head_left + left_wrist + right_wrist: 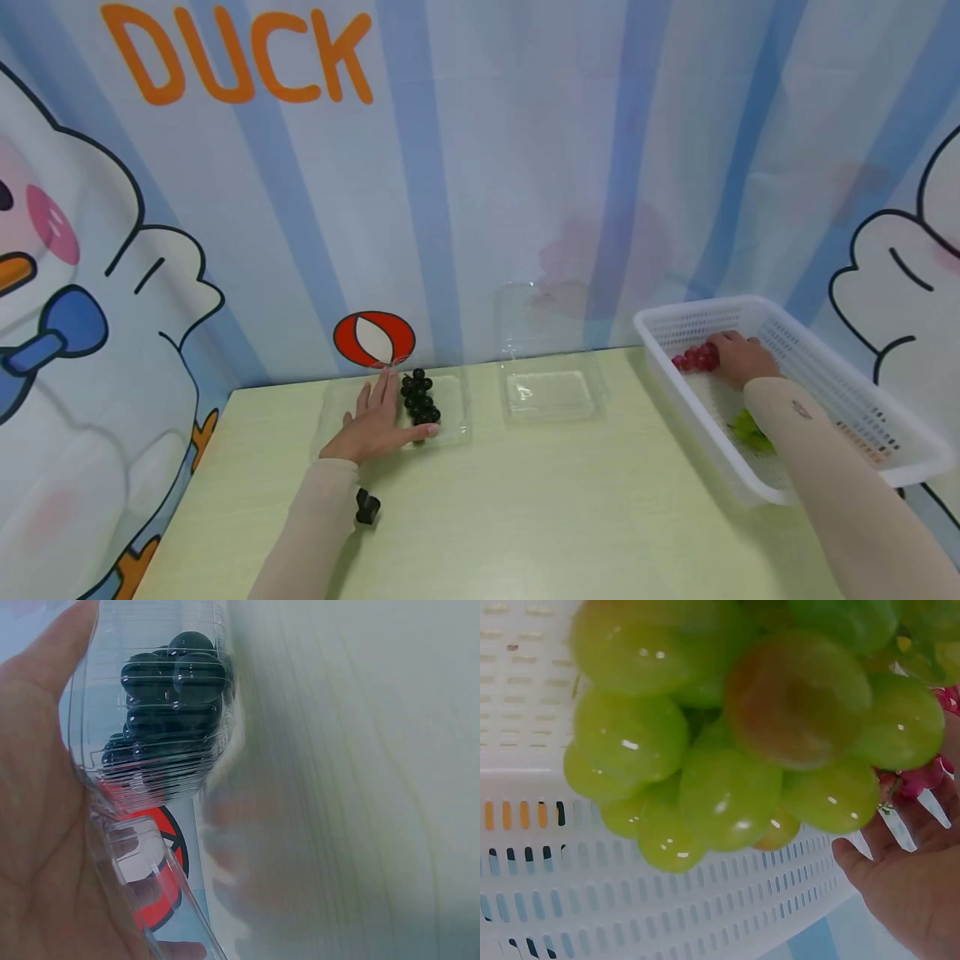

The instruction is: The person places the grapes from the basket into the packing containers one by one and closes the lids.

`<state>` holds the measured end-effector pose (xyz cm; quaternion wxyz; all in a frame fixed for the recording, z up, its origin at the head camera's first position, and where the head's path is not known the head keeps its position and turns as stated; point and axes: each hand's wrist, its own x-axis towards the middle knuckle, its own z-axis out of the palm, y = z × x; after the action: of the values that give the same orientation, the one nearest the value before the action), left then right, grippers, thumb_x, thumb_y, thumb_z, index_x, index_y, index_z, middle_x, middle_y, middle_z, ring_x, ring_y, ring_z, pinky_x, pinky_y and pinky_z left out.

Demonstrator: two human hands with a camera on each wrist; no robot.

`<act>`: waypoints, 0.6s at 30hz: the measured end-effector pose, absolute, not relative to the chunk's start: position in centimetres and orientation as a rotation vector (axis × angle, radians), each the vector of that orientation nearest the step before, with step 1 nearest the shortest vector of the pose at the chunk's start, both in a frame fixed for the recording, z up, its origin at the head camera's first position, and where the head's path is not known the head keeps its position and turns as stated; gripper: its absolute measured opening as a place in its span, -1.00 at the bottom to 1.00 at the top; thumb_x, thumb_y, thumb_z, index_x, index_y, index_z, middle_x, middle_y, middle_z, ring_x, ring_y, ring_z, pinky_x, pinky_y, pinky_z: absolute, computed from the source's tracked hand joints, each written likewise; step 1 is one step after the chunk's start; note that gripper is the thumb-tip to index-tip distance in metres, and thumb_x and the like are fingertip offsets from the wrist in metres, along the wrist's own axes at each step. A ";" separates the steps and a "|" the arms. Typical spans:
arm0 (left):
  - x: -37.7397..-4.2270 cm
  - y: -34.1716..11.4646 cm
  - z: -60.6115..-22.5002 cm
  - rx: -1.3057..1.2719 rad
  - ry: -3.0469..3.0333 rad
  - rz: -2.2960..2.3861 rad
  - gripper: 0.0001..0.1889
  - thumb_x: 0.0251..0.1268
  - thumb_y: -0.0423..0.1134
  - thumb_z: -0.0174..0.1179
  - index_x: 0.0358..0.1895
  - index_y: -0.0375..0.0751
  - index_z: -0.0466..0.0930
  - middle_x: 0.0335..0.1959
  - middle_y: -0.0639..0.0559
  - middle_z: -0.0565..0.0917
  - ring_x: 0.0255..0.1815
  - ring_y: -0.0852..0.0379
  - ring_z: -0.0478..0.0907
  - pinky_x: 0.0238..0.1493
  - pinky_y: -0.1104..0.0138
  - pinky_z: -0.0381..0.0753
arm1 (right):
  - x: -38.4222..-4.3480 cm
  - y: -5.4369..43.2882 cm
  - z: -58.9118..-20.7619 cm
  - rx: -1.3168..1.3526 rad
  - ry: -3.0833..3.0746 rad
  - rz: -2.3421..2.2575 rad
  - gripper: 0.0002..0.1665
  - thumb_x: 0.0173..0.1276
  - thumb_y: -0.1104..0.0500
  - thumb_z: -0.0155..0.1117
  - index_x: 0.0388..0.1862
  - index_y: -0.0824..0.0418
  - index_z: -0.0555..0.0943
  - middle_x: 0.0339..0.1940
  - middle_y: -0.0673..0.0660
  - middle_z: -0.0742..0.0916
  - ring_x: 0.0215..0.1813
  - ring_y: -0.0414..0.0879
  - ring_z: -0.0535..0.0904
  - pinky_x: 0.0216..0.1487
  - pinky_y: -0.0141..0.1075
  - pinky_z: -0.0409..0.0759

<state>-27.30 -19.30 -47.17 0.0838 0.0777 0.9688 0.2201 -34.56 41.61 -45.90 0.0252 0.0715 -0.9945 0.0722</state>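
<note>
Above, orange lettering [235, 54] reads "DUCK", left hand [375, 432] outspread, right hand [742, 358] gripping red grapes [701, 358].

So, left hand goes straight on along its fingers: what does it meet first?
The left hand would likely meet the striped backdrop near its printed ball, possibly brushing the clear box rim first; depth unclear.
</note>
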 end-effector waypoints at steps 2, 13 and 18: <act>-27.4 -19.3 -47.2 0.232 2.893 0.644 0.36 0.02 0.65 0.11 0.68 -0.06 -0.38 0.70 -0.08 -0.38 0.66 -0.34 -0.40 0.34 -0.56 -0.19 | -34.4 41.6 -45.9 0.218 -3.078 0.175 -0.46 0.48 0.26 0.20 0.35 0.44 0.38 0.30 0.59 0.45 0.19 0.60 0.38 0.15 0.41 0.42; -27.4 -19.2 -47.1 0.235 2.887 0.651 0.38 0.00 0.65 0.13 0.68 -0.07 -0.37 0.70 -0.10 -0.36 0.66 -0.36 -0.38 0.34 -0.56 -0.19 | -34.1 42.3 -46.1 0.215 -3.146 0.160 -0.40 0.37 0.25 0.37 0.29 0.49 0.43 0.00 0.55 0.54 -0.01 0.41 0.50 0.02 0.29 0.52; -27.3 -19.3 -47.1 0.234 2.887 0.655 0.37 0.01 0.64 0.14 0.68 -0.08 -0.36 0.70 -0.10 -0.35 0.65 -0.37 -0.37 0.34 -0.56 -0.18 | -34.6 42.2 -45.8 0.249 -3.199 0.252 -0.57 0.34 0.30 0.37 0.09 0.50 0.48 -0.21 0.36 0.63 -0.20 0.19 0.58 -0.17 0.05 0.58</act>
<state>-27.33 -19.26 -47.05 0.0857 0.0784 0.9686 0.2196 -34.57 42.22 -45.77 -0.0386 0.0773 -0.9932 0.0782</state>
